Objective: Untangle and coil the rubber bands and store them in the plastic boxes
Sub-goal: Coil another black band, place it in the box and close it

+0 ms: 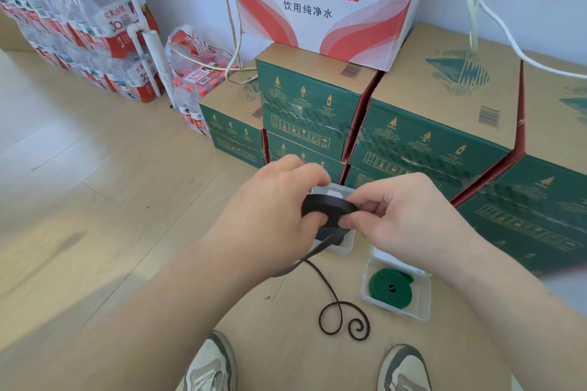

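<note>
Wood-look floor [79, 200] spreads out to the left of my hands and beneath them. Beyond my hands and to their right stand stacked green-and-brown cartons [428, 143], with a white-and-red water carton [324, 0] on top. Shrink-wrapped packs of bottled water [79, 25] are piled far beyond my left hand.

My left hand [270, 209] grips a partly wound black band coil [327, 205], with one finger showing through its loop. My right hand [403, 216] pinches the coil's near edge between thumb and forefinger. Both hands hold it in the air.

Directly under the coil an open clear plastic box [344, 246] sits on the floor. A second plastic box [422, 305] lies below my right wrist and holds a finished green coil [389, 287]. The black band's loose tail [333, 301] drops from my hands to the floor and ends in two curls near my shoes [209, 365].
</note>
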Motion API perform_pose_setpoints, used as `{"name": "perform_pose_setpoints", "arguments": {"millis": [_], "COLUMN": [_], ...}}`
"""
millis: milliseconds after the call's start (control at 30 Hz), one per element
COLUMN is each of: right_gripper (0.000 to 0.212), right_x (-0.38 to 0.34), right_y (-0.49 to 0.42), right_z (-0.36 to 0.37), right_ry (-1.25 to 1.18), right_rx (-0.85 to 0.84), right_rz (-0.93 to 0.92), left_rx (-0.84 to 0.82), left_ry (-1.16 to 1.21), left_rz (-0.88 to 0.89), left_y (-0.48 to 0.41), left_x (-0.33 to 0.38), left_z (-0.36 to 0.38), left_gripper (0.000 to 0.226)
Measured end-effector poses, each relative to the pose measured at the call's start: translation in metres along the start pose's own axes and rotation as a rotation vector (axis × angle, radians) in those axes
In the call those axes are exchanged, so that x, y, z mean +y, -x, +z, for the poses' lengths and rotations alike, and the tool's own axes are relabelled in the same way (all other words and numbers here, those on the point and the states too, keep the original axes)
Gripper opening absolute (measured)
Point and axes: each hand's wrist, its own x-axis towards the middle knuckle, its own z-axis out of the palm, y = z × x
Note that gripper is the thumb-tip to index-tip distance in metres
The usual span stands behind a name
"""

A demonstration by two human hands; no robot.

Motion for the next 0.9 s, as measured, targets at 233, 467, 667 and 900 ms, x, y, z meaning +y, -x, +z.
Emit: {"name": "perform_pose_setpoints", "arguments": {"millis": [233, 467, 667, 900], "right_gripper": [0.011, 0.008, 0.008, 0.011], "right_x": [0.000, 0.002, 0.000, 0.003], "right_y": [0.002, -0.002, -0.001, 0.002], "right_z": [0.000, -0.008, 0.001, 0.004], "right_ry": [-0.029, -0.143, 0.062, 0.077], "right_rx": [0.059, -0.018, 0.027, 0.114], "right_rz": [-0.010, 0.085, -0.008, -0.110], "left_rx": [-0.077, -0.075, 0.019, -0.017], "left_ry": [-0.016, 0.314, 0.023, -0.022], "left_rz": [-0.016, -0.212, -0.028, 0.049], "left_y": [-0.004, -0.006, -0.003, -0.005], "left_x": [-0.004, -0.009, -0.006, -0.001], "left_z": [0.001, -0.004, 0.007, 0.009], "left_gripper": [0.014, 0.012, 0.028, 0.011]}}
